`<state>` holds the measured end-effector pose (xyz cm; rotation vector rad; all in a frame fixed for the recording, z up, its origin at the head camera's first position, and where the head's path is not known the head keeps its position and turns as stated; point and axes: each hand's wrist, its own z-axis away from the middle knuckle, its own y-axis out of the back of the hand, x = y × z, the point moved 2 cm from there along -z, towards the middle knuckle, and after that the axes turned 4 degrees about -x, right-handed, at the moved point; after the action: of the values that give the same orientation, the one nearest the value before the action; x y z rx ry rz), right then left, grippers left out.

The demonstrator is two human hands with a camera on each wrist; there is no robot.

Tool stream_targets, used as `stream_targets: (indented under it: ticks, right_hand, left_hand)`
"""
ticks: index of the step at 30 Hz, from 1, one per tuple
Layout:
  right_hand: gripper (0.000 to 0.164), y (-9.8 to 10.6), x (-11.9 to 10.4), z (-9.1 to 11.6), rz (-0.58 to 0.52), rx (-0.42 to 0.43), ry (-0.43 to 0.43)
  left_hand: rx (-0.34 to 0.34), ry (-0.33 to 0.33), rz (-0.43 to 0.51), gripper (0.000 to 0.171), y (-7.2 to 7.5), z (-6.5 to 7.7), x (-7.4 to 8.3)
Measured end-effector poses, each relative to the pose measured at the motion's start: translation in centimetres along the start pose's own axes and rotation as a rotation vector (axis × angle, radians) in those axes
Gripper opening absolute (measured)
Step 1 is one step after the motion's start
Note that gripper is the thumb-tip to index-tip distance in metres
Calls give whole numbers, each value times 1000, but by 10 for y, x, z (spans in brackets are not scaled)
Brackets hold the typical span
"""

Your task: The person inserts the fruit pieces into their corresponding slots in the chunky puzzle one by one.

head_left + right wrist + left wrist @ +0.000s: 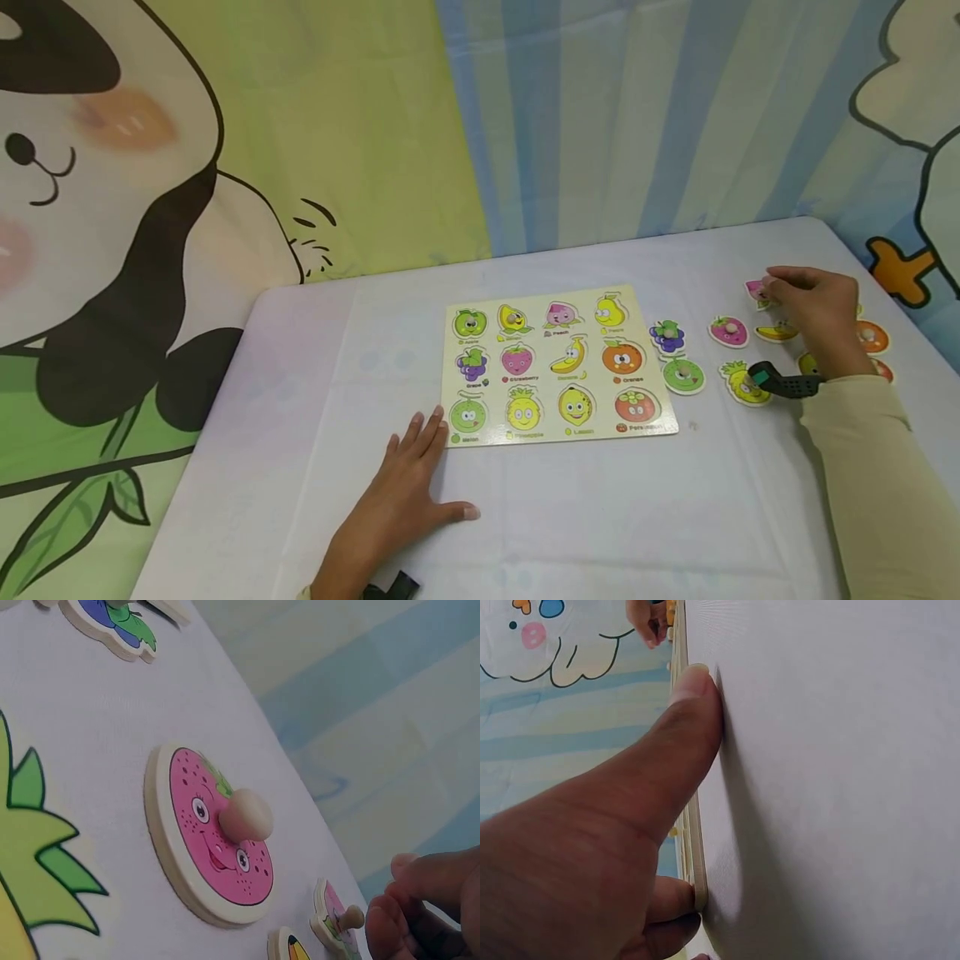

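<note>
My left hand [405,487] lies with straight fingers at the lower left corner of a pale yellow fruit puzzle board [543,367], thumb spread to the side. In the left wrist view the thumb [679,739] extends along the board's edge [696,862]. Over at the right, my right hand [817,312] is beside a pink peach piece [756,292]. The right wrist view has its bent fingers [390,930] close to the wooden knob [351,917] of that piece, not round it. Nearby lie a strawberry piece [217,832] and a banana piece [776,332].
Between board and right hand lie a grape piece [667,337], a melon piece [683,377] and a pineapple piece [745,383]. An orange piece [873,337] and others are partly hidden by the right hand. A striped cloth backdrop [600,125] stands behind the white table [600,517].
</note>
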<state>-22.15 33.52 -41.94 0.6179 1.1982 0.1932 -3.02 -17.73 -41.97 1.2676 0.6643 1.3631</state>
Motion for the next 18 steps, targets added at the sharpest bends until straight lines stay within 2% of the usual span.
stream_targets:
  ticks: [7, 10, 14, 18]
  right_hand:
    - [53, -1, 5, -7, 72, 3, -14]
    - [52, -1, 6, -8, 79, -23, -15]
    - [55, 0, 7, -10, 96, -58, -17]
    - [56, -2, 8, -12, 112, -57, -1]
  left_hand:
    - [2, -4, -13, 119, 0, 0, 0]
    - [-2, -2, -12, 119, 0, 0, 0]
    - [-10, 5, -7, 119, -1, -1, 0]
    - [-6, 6, -6, 119, -1, -1, 0]
